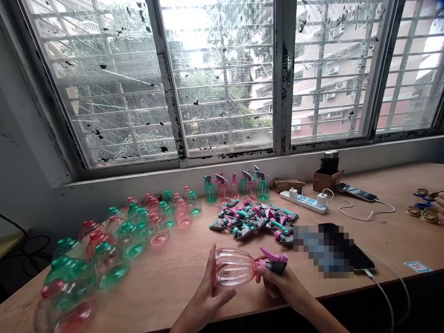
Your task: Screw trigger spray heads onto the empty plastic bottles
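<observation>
A clear pink spray bottle [234,267] lies sideways in the air over the table's front edge. Its rounded base rests in my left hand [208,291], with the thumb below and the fingers around the far side. At the neck, my right hand [277,283] grips the collar of the pink and dark grey spray head [274,261], which sits on the bottle's mouth. Whether the thread is tight cannot be seen. Beyond my hands lies a pile of loose spray heads [251,217] in pink, teal and grey.
Several open green and pink bottles [128,238] stand at left. By the window wall stand several bottles with spray heads [222,187]. To the right are a phone [360,259] on a cable, a power strip [305,202], another phone [357,192], and another person's hand [440,203] near gold-coloured parts [428,215].
</observation>
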`<move>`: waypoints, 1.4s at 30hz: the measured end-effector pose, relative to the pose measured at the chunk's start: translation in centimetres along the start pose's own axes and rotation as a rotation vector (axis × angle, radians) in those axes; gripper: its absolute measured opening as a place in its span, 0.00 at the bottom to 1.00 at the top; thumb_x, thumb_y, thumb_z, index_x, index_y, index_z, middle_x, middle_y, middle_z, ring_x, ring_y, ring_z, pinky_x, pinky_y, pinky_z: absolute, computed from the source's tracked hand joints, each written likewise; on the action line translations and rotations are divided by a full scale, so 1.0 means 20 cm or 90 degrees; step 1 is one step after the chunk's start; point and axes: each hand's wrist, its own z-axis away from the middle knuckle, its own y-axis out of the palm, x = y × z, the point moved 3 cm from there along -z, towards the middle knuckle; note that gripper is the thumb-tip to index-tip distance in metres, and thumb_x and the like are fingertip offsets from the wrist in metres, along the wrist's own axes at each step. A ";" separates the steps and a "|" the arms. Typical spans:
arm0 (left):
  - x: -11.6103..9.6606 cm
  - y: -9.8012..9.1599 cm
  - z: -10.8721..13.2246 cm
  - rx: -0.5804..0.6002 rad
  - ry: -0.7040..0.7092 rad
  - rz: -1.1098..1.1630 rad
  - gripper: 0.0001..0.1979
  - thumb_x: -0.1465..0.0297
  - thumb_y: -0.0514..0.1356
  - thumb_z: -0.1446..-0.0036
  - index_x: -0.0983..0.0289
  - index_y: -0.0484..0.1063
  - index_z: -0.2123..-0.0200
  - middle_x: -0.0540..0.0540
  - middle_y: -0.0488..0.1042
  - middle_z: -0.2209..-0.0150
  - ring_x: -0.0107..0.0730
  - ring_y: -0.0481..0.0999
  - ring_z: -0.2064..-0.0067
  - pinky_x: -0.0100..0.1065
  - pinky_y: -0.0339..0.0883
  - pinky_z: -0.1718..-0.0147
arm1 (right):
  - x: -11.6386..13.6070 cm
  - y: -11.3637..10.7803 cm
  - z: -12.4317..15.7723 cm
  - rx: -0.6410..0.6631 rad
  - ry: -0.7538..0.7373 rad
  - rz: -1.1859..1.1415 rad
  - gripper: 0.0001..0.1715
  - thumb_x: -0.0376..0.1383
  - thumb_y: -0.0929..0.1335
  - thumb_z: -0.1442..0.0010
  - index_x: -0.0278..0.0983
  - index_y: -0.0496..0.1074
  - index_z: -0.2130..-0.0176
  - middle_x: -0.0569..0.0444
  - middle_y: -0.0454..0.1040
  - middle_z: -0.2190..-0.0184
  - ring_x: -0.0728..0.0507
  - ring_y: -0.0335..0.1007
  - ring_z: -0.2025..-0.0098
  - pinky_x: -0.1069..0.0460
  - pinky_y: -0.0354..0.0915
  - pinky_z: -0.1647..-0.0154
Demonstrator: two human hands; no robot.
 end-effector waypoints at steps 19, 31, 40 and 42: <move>0.06 -0.05 -0.05 -0.106 0.004 0.049 0.53 0.53 0.73 0.49 0.54 0.48 0.28 0.64 0.65 0.39 0.53 0.74 0.45 0.49 0.64 0.42 | 0.01 0.02 0.01 -0.064 -0.005 0.057 0.37 0.56 0.76 0.45 0.35 0.73 0.47 0.64 0.67 0.85 0.51 0.54 0.84 0.55 0.48 0.84; 0.08 -0.03 -0.04 -0.056 0.003 0.068 0.60 0.57 0.74 0.49 0.47 0.35 0.26 0.60 0.64 0.38 0.52 0.68 0.38 0.48 0.58 0.39 | 0.03 0.02 0.01 -0.046 -0.005 -0.020 0.30 0.55 0.77 0.46 0.37 0.74 0.55 0.56 0.77 0.75 0.52 0.61 0.85 0.57 0.53 0.85; 0.10 -0.06 -0.03 -0.048 -0.022 0.037 0.56 0.48 0.68 0.46 0.56 0.40 0.26 0.64 0.73 0.45 0.57 0.70 0.40 0.53 0.57 0.38 | 0.00 0.01 0.01 -0.027 0.003 -0.016 0.31 0.54 0.77 0.45 0.37 0.72 0.51 0.56 0.78 0.75 0.51 0.62 0.85 0.56 0.54 0.85; 0.08 -0.06 -0.04 -0.043 -0.024 0.016 0.49 0.46 0.66 0.44 0.59 0.51 0.28 0.65 0.74 0.45 0.59 0.70 0.40 0.54 0.57 0.37 | -0.01 0.01 0.00 -0.026 0.001 -0.011 0.33 0.54 0.77 0.45 0.37 0.72 0.50 0.56 0.79 0.75 0.51 0.62 0.85 0.56 0.53 0.86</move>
